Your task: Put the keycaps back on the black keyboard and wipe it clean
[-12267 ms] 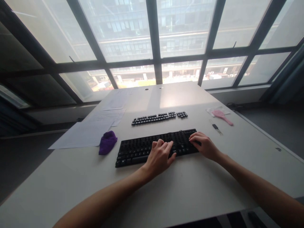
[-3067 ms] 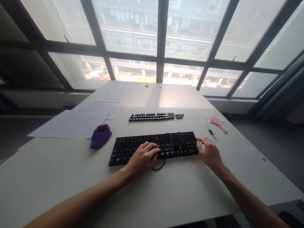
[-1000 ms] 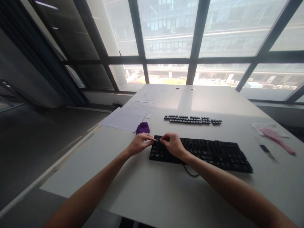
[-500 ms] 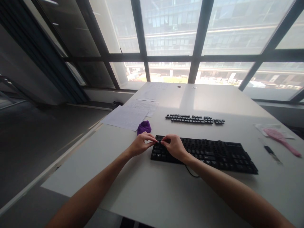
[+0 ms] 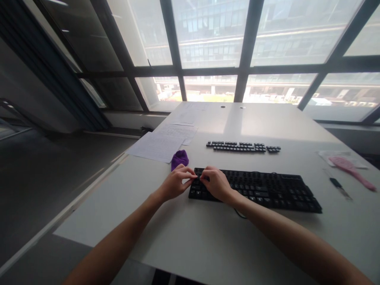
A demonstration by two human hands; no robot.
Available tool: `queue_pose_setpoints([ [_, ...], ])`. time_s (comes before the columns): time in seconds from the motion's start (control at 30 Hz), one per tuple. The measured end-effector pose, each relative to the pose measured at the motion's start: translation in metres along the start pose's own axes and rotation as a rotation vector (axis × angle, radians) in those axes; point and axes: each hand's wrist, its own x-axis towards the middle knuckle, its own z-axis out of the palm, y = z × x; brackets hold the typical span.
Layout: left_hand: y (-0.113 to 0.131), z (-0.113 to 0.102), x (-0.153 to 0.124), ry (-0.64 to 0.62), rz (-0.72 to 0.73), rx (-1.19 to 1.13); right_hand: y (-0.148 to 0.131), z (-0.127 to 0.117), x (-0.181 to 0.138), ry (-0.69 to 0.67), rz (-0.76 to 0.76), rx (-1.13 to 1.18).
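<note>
Black plastic is forming one keyboard (image 5: 276, 190), lying flat on one white table (image 5: 178, 237), with two hands, the left hand (image 5: 175, 183) and the right hand (image 5: 217, 184), reaching its nine-o'clock end. From its middle, twelve is pointing toward the windows (image 5: 212, 35). Two rows of loose keycaps (image 5: 237, 149), too small for sure counting, are lying at twelve; one purple cloth (image 5: 179, 158) is sitting crumpled at ten, several papers (image 5: 157, 145) lying beyond it; one pink hairbrush (image 5: 350, 169) is resting at two, one dark-handled tool (image 5: 335, 182) at three. Lower keyboard rows are showing caps with pale marks; upper rows are looking darker, their detail blurring. One cable (image 5: 240, 214) is looping out near seven. Left thumb and forefinger are nearly meeting, right fingertips curling just beside them; whether either is gripping a key, I cannot tell. Tabletop is giving room from five to seven, its left edge running past nine, well apart.
</note>
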Motion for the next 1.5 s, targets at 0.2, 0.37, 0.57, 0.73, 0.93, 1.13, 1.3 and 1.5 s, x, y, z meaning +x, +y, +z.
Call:
queue_pose_setpoints([
  [0.2, 0.006, 0.000, -0.002, -0.010, 0.026, 0.105, -0.003, -0.004, 0.000, -0.041, -0.047, -0.045],
  [0.37, 0.014, 0.002, -0.002, -0.003, 0.039, 0.209, -0.008, -0.007, -0.003, -0.069, -0.099, -0.127],
  [0.57, 0.019, 0.005, -0.003, -0.004, 0.070, 0.291, -0.009, -0.006, -0.006, -0.083, -0.124, -0.194],
  [0.73, 0.019, 0.008, -0.004, 0.027, 0.074, 0.291, -0.009, -0.006, -0.006, -0.078, -0.137, -0.229],
  [0.93, 0.017, 0.010, -0.005, 0.037, 0.077, 0.297, -0.011, -0.008, -0.007, -0.086, -0.129, -0.242],
  [1.13, 0.014, 0.013, -0.007, 0.033, 0.079, 0.270, -0.010, -0.007, -0.007, -0.080, -0.128, -0.257],
  [1.3, 0.014, 0.016, -0.009, 0.066, 0.067, 0.229, -0.010, -0.007, -0.006, -0.085, -0.115, -0.254],
  [1.5, 0.012, 0.022, -0.009, 0.099, 0.063, 0.204, -0.012, -0.011, -0.006, -0.094, -0.127, -0.261],
])
